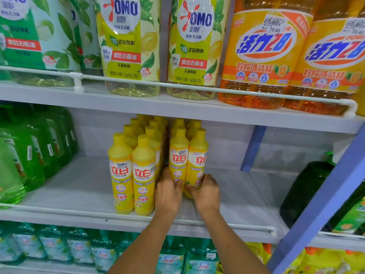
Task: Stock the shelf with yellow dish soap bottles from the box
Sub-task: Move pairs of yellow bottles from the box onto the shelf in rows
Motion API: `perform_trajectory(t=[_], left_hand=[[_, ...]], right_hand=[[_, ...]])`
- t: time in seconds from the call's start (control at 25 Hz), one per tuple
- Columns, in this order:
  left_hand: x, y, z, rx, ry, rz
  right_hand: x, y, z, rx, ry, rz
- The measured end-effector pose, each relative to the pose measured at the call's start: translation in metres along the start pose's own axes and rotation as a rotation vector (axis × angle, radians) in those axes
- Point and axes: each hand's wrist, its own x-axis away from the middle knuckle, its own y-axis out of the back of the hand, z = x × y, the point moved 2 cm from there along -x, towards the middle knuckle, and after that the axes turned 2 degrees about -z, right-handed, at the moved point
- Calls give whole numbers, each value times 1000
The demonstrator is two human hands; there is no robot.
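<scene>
Several yellow dish soap bottles stand in rows on the middle shelf (79,186). My left hand (168,192) grips the base of one yellow bottle (178,153) and my right hand (205,191) grips the base of the yellow bottle beside it (197,155). Both bottles are upright at the head of the two right rows. Two more yellow bottles (132,171) stand further forward on the left, near the shelf's front rail. The box is out of view.
Green bottles (29,155) fill the shelf's left end and a dark green jug (304,192) stands at the right. A blue upright post (325,194) crosses the right side. OMO and orange bottles line the shelf above; teal bottles the shelf below.
</scene>
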Motion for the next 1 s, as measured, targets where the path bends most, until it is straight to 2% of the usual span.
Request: perform_trajectory(t=[0.2,0.48,1.0], left_hand=[[-7,-13,5,-5,44,-26],[-18,-18,10,38,32,-48],[-22,-24,14,-35,4,-82]], right_hand=[[-9,-11,-1,-36,-4,-8],[-18,-15,4,-2,1,22],[-26,-14,6,54,-2,34]])
